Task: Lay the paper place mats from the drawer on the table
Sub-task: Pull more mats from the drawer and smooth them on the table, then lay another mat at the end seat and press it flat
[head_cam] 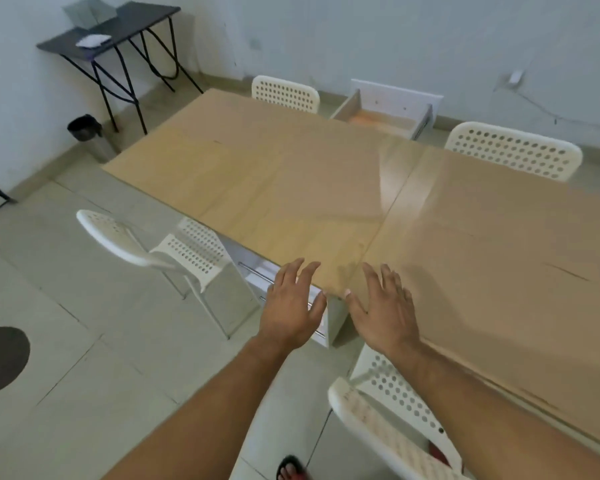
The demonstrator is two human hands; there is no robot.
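Note:
A long table [222, 174] runs from upper left to lower right, covered with large brown paper place mats [482, 244] laid side by side. My left hand [293, 303] hovers with fingers spread at the table's near edge, over a white drawer front with metal handles [257, 271]. Just right of it, my right hand [385, 306] is open and flat above the near corner of a mat. On the far side, an open white drawer [385, 116] sticks out from the table, with something orange inside.
White perforated chairs stand around the table: one at near left [174, 247], one below my arms [395, 410], two on the far side [284, 93] [513, 150]. A black folding table [118, 36] and a dark bin [84, 128] sit at the back left wall.

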